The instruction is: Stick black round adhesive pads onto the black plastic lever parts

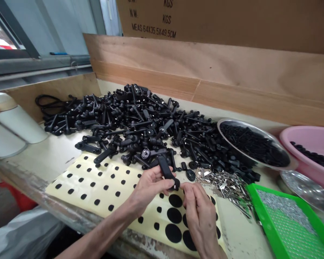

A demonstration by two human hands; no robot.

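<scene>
My left hand [148,185] grips a black plastic crank handle [165,168], its long arm pointing up and its round end low, with a small shiny metal bit there. My right hand [199,212] is closed in a pinch, fingertips right at that round end; whatever is between them is hidden. Beneath both hands lies a pale yellow backing sheet [90,176] with rows of small black stickers and larger black round stickers [174,216] near my right hand. Just beyond is a big heap of similar black handles [140,118].
Right of the sheet lie loose metal pieces [226,185]. Farther right stand a green tray [259,210] of small silvery parts, a steel bowl [284,167] of black parts and a pink basin [288,136]. White cylinders [24,122] stand left. A wooden board [156,57] closes the back.
</scene>
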